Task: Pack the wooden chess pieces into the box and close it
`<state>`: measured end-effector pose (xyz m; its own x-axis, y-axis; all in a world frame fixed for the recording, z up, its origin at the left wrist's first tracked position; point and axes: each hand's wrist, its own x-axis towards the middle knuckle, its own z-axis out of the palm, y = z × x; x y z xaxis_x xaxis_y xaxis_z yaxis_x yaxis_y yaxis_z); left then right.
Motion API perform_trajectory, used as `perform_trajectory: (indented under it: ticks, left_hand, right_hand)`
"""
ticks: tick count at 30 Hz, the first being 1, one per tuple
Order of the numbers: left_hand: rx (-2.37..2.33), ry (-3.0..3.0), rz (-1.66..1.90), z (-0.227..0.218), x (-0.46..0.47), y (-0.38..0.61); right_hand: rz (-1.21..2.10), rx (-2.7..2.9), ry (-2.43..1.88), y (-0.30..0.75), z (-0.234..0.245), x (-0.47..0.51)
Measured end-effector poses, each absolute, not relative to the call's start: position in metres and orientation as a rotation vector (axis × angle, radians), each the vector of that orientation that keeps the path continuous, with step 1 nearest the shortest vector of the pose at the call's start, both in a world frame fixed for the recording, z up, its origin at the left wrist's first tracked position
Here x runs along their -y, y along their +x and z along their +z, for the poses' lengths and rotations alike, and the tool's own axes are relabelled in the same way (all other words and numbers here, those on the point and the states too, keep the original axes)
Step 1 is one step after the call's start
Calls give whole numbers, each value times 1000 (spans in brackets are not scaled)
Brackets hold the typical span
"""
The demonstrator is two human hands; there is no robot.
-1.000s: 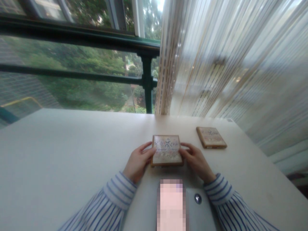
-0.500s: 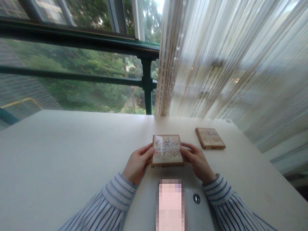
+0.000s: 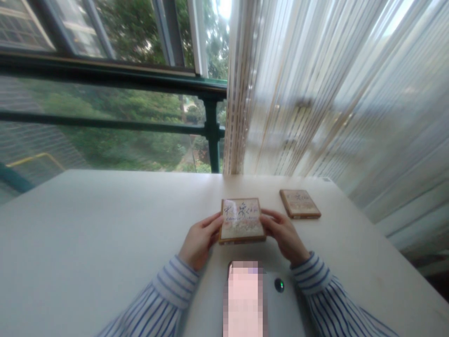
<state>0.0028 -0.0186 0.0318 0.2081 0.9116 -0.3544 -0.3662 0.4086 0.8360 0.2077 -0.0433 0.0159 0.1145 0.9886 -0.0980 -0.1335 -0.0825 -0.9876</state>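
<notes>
A flat, squarish Chinese chess box (image 3: pixel 242 227) with a tan printed cover and brown edges is held between both hands, over the white table (image 3: pixel 105 234). My left hand (image 3: pixel 201 236) grips its left edge, fingers bent around the side. On the right edge, my right hand (image 3: pixel 283 233) closes in the same way. Whether the box touches the table is hard to tell. A second, similar box (image 3: pixel 301 204) lies flat on the table, beyond my right hand and apart from it.
Close in front of me is a phone-like object (image 3: pixel 245 299) with a blurred-out face, beside a small dark round button or light (image 3: pixel 279 284) on a pale surface. A string curtain (image 3: pixel 298 93) hangs behind the table's right side; a green railing (image 3: pixel 212 121) stands beyond the back edge.
The camera view has shifted a little, so the railing and table edge sit lower. Both hands keep hold of the same box. The round light now shows green.
</notes>
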Motion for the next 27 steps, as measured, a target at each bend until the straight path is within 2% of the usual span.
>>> perform_trajectory:
  ticks: [27]
  left_hand:
    - [-968,801,904,59,38,45]
  right_hand:
    - [1236,950,-1269,260,38,79]
